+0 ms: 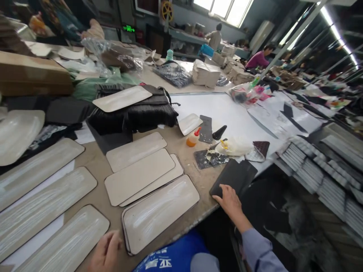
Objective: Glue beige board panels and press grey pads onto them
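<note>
My right hand (229, 200) rests on the near corner of a stack of dark sheets (236, 175) at the table's edge, thumb and fingers apart. At the bottom, my left hand (107, 249) has its fingers curled together, beside a glossy pale panel (85, 241); whatever it might hold is too blurred to tell. Between the hands lies a pile of rounded pale panels (161, 215) with a shiny top. Behind that pile are matte pale panels (138, 175) that overlap each other.
A glue bottle (192, 139) with a red tip stands mid-table. A black bundle (141, 109) carries another panel. Smeared dark scraps (210, 158) lie near a plastic bag (234, 146). Grey stacks (326, 181) are at the right. Other people are in the background.
</note>
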Tool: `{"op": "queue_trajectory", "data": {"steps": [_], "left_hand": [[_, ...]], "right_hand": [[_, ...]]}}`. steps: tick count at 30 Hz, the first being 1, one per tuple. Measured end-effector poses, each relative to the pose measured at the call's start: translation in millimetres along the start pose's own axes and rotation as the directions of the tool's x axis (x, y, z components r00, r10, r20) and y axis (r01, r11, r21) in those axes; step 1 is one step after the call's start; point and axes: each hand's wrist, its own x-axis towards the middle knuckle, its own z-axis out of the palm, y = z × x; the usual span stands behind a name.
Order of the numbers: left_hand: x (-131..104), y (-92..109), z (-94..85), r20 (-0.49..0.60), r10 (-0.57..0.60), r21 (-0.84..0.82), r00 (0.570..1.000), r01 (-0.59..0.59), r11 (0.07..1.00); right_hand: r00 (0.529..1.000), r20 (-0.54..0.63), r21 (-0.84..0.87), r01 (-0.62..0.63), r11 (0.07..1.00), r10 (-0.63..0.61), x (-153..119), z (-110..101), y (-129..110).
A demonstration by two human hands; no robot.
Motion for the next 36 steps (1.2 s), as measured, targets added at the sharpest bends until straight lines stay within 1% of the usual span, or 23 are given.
{"op": "queue_trajectory", "data": {"steps": [1, 3, 5, 8, 11, 14, 16, 17, 19, 21, 22, 24, 26, 27, 28, 29, 30, 31, 32, 33, 34, 35, 36], "left_hand": [[-1.2, 9.8, 5.1, 0.011, 0.023, -0.004, 1.000, -0.023, 1.000], [-4.3, 30.0, 17.5, 0.052, 0.073, -0.004, 0.996, -0.073, 0.997], [-7.8, 49.5, 31.7, 0.104, 0.144, -0.012, 0.984, -0.143, 0.990], [-13.5, 75.8, 54.1, 0.215, 0.250, -0.032, 0.944, -0.249, 0.968], [-19.1, 100.3, 77.1, 0.362, 0.330, -0.051, 0.872, -0.335, 0.941], [-24.5, 123.1, 102.8, 0.507, 0.398, -0.063, 0.765, -0.428, 0.902], [-29.5, 136.1, 122.5, 0.589, 0.414, -0.076, 0.694, -0.462, 0.884], [-32.9, 141.9, 133.0, 0.625, 0.414, -0.093, 0.662, -0.464, 0.881], [-42.1, 153.1, 154.5, 0.685, 0.415, -0.145, 0.600, -0.446, 0.883], [-53.7, 165.3, 174.4, 0.713, 0.439, -0.217, 0.546, -0.423, 0.880], [-60.1, 172.0, 182.8, 0.708, 0.477, -0.267, 0.520, -0.428, 0.863], [-72.4, 186.0, 194.3, 0.674, 0.590, -0.389, 0.444, -0.466, 0.795], [-82.5, 198.1, 196.5, 0.607, 0.704, -0.497, 0.368, -0.516, 0.698], [-85.9, 202.3, 193.6, 0.565, 0.747, -0.530, 0.352, -0.538, 0.655], [-88.0, 204.9, 187.9, 0.518, 0.775, -0.547, 0.362, -0.556, 0.625], [-88.7, 205.7, 179.6, 0.468, 0.793, -0.555, 0.389, -0.570, 0.606], [-87.8, 204.7, 168.8, 0.423, 0.800, -0.555, 0.425, -0.576, 0.600], [-85.7, 202.0, 155.8, 0.385, 0.794, -0.551, 0.471, -0.573, 0.607], [-82.5, 197.7, 141.2, 0.360, 0.778, -0.548, 0.515, -0.559, 0.623], [-78.8, 192.1, 125.5, 0.345, 0.752, -0.546, 0.561, -0.532, 0.647], [-75.0, 185.3, 109.3, 0.339, 0.713, -0.547, 0.613, -0.489, 0.680], [-71.4, 177.3, 93.5, 0.339, 0.660, -0.546, 0.670, -0.432, 0.718], [-68.4, 168.3, 78.6, 0.343, 0.594, -0.543, 0.728, -0.363, 0.758]], "right_hand": [[1.000, 0.028, -0.022, 0.004, 1.000, -0.003, -4.3, 4.3, 11.3], [0.997, 0.078, -0.033, 0.032, 0.999, -0.029, -8.5, 11.5, 24.0], [0.993, 0.103, -0.034, 0.057, 0.998, -0.053, -9.1, 15.3, 27.2], [0.990, 0.123, -0.037, 0.081, 0.996, -0.076, -9.3, 15.2, 25.8], [0.988, 0.114, -0.001, 0.100, 0.995, -0.100, -10.6, 13.4, 26.1], [0.989, 0.088, 0.080, 0.109, 0.991, -0.116, -10.6, 10.2, 29.3], [0.997, 0.051, 0.095, 0.057, 0.994, -0.062, -9.8, 3.1, 31.7], [1.000, 0.011, 0.074, 0.016, 0.997, -0.017, -9.7, -3.1, 32.7], [0.990, -0.125, 0.004, -0.069, 0.998, 0.069, -10.5, -21.4, 33.0], [0.955, -0.278, -0.040, -0.121, 0.992, 0.105, -13.5, -46.3, 29.7], [0.942, -0.322, -0.035, -0.115, 0.993, 0.098, -16.1, -60.0, 25.8], [0.936, -0.345, 0.049, -0.057, 0.997, 0.071, -24.1, -87.1, 12.6], [0.951, -0.303, 0.217, 0.014, 0.976, 0.054, -35.7, -110.0, -7.0], [0.961, -0.274, 0.314, 0.050, 0.948, 0.040, -42.3, -118.8, -17.6], [0.969, -0.247, 0.407, 0.094, 0.908, 0.011, -48.5, -125.5, -27.4], [0.975, -0.220, 0.490, 0.147, 0.859, -0.041, -53.7, -129.8, -35.4], [0.975, -0.200, 0.561, 0.197, 0.804, -0.099, -56.9, -131.6, -40.9], [0.973, -0.198, 0.616, 0.219, 0.757, -0.120, -57.8, -130.8, -43.3], [0.975, -0.207, 0.651, 0.203, 0.732, -0.087, -56.1, -127.3, -42.9], [0.978, -0.209, 0.670, 0.147, 0.728, -0.005, -52.0, -121.5, -40.1], [0.975, -0.194, 0.687, 0.057, 0.724, 0.108, -46.4, -113.7, -36.0], [0.964, -0.153, 0.712, -0.046, 0.700, 0.219, -40.1, -104.7, -31.7], [0.953, -0.069, 0.746, -0.147, 0.649, 0.295, -34.3, -95.0, -28.1]]}}
